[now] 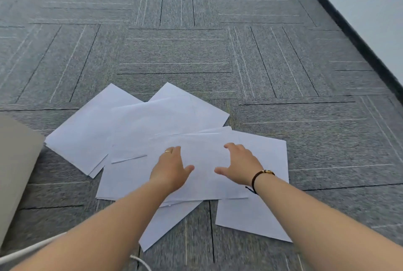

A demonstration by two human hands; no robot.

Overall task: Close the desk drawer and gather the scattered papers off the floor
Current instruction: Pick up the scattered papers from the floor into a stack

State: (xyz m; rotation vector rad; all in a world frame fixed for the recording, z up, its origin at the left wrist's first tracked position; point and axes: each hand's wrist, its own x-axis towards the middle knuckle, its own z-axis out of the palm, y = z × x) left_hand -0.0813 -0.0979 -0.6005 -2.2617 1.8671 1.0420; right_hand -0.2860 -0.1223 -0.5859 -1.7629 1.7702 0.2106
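Observation:
Several white sheets of paper [152, 122] lie overlapping in a loose fan on the grey carpet [196, 52]. My left hand [171, 169], with a ring on one finger, rests palm down on the top sheet [205, 157], fingers spread. My right hand [239, 165], a dark bracelet on its wrist, hovers over or touches the same sheet a little to the right, fingers curved and apart. Neither hand grips a sheet. One sheet [257, 211] sticks out to the lower right. No desk drawer is in view.
A beige panel [15, 161], perhaps furniture, stands at the left edge. A white cable [28, 249] runs across the floor at the bottom left. A white wall with a dark skirting [349, 24] borders the carpet on the right.

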